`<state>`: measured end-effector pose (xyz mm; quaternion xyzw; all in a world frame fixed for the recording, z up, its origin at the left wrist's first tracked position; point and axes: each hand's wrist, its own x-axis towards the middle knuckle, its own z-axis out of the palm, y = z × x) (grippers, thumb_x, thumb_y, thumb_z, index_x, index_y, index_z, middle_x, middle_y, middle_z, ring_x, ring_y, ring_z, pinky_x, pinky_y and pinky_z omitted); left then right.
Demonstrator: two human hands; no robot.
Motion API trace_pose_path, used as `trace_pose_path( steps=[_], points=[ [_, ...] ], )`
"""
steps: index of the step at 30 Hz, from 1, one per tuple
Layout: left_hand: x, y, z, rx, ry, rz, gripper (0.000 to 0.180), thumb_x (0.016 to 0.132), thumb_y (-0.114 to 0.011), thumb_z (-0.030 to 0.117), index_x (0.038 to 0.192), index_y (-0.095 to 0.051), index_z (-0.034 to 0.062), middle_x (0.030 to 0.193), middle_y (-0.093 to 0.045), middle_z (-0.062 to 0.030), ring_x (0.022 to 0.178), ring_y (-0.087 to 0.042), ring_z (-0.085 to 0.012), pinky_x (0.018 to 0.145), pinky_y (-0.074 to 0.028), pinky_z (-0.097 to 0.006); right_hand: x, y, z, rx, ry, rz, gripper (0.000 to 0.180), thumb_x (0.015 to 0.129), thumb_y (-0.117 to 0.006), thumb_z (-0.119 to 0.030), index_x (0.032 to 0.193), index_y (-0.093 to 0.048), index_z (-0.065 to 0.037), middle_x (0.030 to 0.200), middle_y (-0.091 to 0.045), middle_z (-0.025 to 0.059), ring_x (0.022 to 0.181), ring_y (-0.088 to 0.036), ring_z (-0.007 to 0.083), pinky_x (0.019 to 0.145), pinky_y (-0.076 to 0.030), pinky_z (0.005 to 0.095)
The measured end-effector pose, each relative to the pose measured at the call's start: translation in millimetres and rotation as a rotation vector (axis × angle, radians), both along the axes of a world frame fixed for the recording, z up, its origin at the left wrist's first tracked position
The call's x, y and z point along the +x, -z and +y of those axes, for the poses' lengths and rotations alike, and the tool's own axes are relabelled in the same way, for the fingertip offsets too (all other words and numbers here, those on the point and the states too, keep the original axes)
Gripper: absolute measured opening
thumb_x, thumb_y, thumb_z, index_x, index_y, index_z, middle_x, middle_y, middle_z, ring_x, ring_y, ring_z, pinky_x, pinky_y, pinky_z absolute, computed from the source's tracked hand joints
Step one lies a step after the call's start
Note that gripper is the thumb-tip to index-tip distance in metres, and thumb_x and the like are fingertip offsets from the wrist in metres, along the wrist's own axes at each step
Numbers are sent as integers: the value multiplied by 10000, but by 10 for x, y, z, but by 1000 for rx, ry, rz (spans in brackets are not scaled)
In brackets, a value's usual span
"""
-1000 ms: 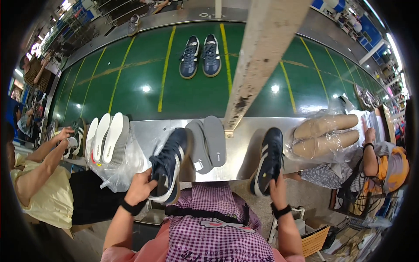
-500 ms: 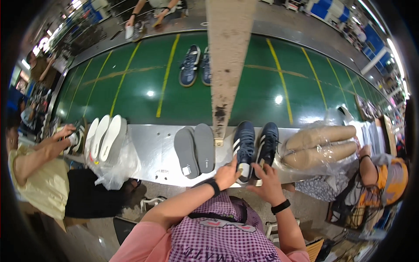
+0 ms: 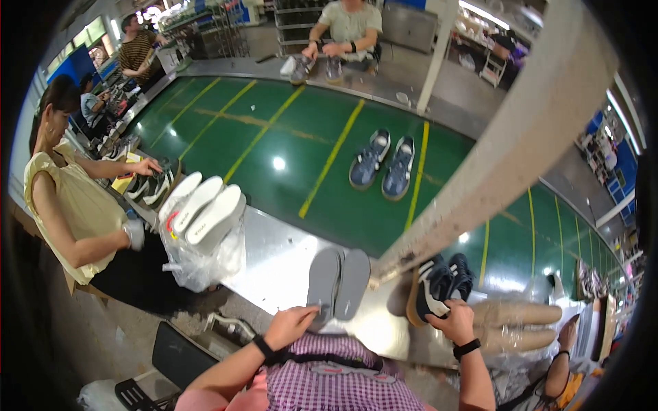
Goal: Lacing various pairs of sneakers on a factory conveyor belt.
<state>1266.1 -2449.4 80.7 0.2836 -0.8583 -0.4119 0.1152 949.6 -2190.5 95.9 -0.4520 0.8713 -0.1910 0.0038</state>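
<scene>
Two grey insoles (image 3: 354,284) lie side by side on the metal ledge in front of me. My left hand (image 3: 291,327) is closed at the near end of the left insole, its fingertips pinching the edge. To their right, my right hand (image 3: 456,320) grips the heel end of a dark navy shoe (image 3: 432,289) with white stripes and a gum-coloured sole. That shoe is tilted onto its side. Its dark mate (image 3: 462,272) is close against it on the right; whether my fingers also touch that one I cannot tell.
A slanting post (image 3: 473,164) rises beside the shoes. Another navy pair (image 3: 397,170) sits on the green conveyor belt (image 3: 274,185). White insoles (image 3: 216,216) lie on plastic at left, near a co-worker (image 3: 72,205). Beige shoe forms (image 3: 517,325) in plastic are at right, beside another person's arm.
The view has turned left. My left hand has gone from the shoes to the left grey insole. My right hand has closed on a shoe, which is now tipped sideways.
</scene>
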Motion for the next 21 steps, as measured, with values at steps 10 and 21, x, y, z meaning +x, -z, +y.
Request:
trace_pose_path(
  steps=[10,21],
  points=[
    [71,29,-700,73,-223,-32,269,863,-599,199,1109,-641,97,942,-656,-174,804,-650,-318,721,-516,-374,-1144,-64,-255,151,142,265,319,825,-578,-259,1039,-638,-31,1067,-626,207,1012,-555,413,922,-400,500],
    [-393,527,-1773,15,-109,3,286,842,-578,113,1115,-617,37,1047,-622,-205,988,-573,-385,854,-475,-424,-431,-1367,228,-1341,870,-231,239,887,-534,-184,1052,-495,-15,1091,-540,167,982,-517,296,837,-418,375]
  ],
)
